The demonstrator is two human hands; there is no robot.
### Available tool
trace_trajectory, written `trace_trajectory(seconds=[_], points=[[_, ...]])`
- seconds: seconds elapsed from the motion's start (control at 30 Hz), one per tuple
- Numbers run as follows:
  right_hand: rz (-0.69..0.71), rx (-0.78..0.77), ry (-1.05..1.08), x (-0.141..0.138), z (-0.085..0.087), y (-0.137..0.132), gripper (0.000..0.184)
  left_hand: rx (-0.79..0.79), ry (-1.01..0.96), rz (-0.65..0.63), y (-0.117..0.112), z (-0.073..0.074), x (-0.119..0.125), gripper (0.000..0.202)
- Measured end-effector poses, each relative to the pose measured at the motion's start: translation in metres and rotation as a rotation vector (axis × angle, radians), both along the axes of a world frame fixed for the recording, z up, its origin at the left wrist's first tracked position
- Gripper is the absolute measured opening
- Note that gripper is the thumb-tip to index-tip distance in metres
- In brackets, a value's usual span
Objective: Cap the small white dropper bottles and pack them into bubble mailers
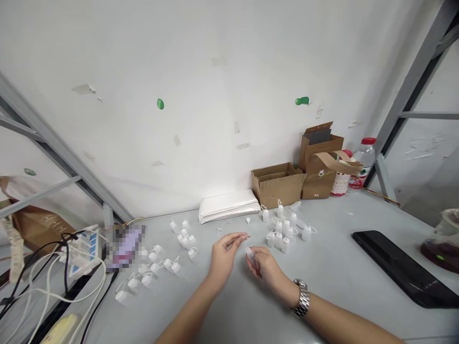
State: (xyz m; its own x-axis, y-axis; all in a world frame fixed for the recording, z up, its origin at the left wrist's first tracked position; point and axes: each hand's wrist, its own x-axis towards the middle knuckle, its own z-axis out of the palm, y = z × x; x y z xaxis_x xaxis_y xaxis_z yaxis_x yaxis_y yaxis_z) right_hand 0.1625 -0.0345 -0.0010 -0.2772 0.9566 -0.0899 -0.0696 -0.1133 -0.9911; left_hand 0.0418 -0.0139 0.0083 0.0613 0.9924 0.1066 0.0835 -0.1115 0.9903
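My left hand [224,253] hovers over the grey table [333,277] with thumb and forefinger pinched on a tiny clear piece [243,236]. My right hand [264,265], a metal watch on its wrist, is curled around a small white dropper bottle [250,254]. The two hands are close together, almost touching. To the left lie several small white bottles [158,265] on their sides. Behind the right hand stand several more small bottles [283,229], upright with tethered caps.
A stack of white sheets [228,205] lies at the wall, beside an open cardboard box [278,184], brown paper bags [321,165] and a plastic drink bottle [363,160]. A black flat device [405,265] lies right. A power strip with cables [81,251] sits left.
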Motion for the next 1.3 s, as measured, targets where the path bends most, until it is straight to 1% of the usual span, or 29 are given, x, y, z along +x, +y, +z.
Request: trace_trajectory(seconds=[0.13, 0.27, 0.4, 0.53, 0.63, 0.7, 0.8, 0.87, 0.97, 1.07, 1.13, 1.23, 1.3], points=[[-0.032, 0.051, -0.064, 0.003, 0.005, -0.001, 0.031, -0.049, -0.042, -0.008, -0.011, -0.003, 0.005, 0.021], [-0.038, 0.066, -0.066, 0.005, 0.007, 0.000, 0.032, -0.087, -0.118, -0.031, -0.016, -0.001, 0.004, 0.021], [-0.035, 0.075, -0.048, 0.006, 0.004, 0.002, 0.026, -0.098, -0.112, -0.041, -0.021, 0.002, 0.002, 0.022], [-0.030, 0.117, -0.043, 0.004, -0.004, 0.004, 0.022, -0.102, -0.114, -0.057, -0.021, 0.001, 0.003, 0.022], [0.003, 0.104, -0.028, 0.002, -0.008, 0.005, 0.016, -0.111, -0.136, -0.015, -0.018, -0.002, 0.000, 0.021], [0.051, 0.094, 0.011, 0.002, -0.008, 0.006, 0.010, -0.131, -0.195, 0.043, -0.015, -0.004, -0.003, 0.027], [0.090, 0.123, 0.049, 0.005, -0.003, 0.007, 0.023, -0.150, -0.337, 0.110, -0.010, -0.005, -0.008, 0.034], [0.069, 0.163, 0.009, 0.007, 0.002, 0.007, 0.025, -0.159, -0.408, 0.109, -0.008, -0.006, -0.011, 0.031], [-0.013, 0.276, -0.134, 0.008, 0.005, 0.003, 0.021, -0.180, -0.471, 0.059, -0.008, -0.006, -0.011, 0.025], [-0.123, 0.431, -0.308, 0.007, 0.002, -0.003, 0.021, -0.190, -0.506, 0.014, -0.011, -0.004, -0.009, 0.023], [-0.175, 0.515, -0.386, 0.006, -0.004, -0.006, 0.023, -0.199, -0.527, 0.000, -0.013, -0.002, -0.007, 0.022], [-0.203, 0.584, -0.420, 0.005, -0.010, -0.009, 0.023, -0.213, -0.537, -0.006, -0.013, -0.002, -0.005, 0.021], [-0.208, 0.571, -0.401, 0.005, -0.011, -0.009, 0.022, -0.209, -0.509, 0.001, -0.013, -0.003, -0.005, 0.023]])
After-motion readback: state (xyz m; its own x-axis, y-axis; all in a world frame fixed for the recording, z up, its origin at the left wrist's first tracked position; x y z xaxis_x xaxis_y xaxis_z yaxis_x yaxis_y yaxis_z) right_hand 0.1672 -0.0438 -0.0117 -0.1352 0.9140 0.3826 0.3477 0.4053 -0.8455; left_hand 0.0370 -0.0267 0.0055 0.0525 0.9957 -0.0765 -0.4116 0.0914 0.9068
